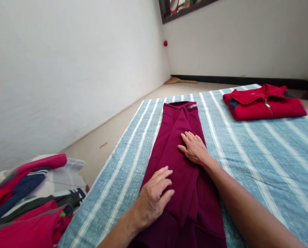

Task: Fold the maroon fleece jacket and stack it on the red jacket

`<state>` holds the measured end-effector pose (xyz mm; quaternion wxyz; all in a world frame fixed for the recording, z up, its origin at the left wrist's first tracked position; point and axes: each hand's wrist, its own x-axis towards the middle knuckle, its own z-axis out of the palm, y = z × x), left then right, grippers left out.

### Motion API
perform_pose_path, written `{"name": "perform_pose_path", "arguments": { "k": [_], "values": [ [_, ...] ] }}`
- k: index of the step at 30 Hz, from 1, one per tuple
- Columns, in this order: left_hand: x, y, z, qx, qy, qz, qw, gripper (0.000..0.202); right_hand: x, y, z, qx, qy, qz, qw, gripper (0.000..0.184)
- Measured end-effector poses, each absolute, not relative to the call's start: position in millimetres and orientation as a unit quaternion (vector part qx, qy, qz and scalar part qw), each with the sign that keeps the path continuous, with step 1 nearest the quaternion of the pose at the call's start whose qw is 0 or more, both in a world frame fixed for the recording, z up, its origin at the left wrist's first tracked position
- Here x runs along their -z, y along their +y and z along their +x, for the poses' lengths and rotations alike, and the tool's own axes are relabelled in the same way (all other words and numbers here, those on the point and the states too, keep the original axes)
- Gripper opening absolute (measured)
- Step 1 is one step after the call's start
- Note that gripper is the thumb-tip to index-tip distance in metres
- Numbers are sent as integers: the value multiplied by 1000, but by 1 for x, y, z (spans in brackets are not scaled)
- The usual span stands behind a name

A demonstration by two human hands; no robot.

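Note:
A maroon garment [180, 127] lies lengthwise on the blue and white striped sheet [259, 155], its sides folded inward into a narrow strip with the collar at the far end. My left hand [154, 198] rests flat on the near left part of it, fingers spread. My right hand [194, 148] lies flat on the middle of the garment, fingers stretched out toward the collar. Neither hand holds anything.
A folded red jacket [264, 102] with a zip lies at the far right of the sheet. A heap of red, navy and white clothes [30, 199] sits at the lower left. White walls stand left and behind; a broom [180, 81] lies on the floor.

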<state>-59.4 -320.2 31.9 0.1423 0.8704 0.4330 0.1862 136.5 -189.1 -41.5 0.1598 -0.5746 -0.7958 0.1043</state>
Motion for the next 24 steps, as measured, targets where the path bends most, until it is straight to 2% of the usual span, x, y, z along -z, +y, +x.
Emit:
{"name": "perform_pose_path", "arguments": {
  "k": [9,24],
  "values": [
    [-33,-321,-44,-201,445,848,208,12,42,-189,137,-95,-797,-574,166,62],
    [-37,-317,-34,-151,410,889,137,17,40,-189,138,-102,-794,-575,167,62]
  ]
}}
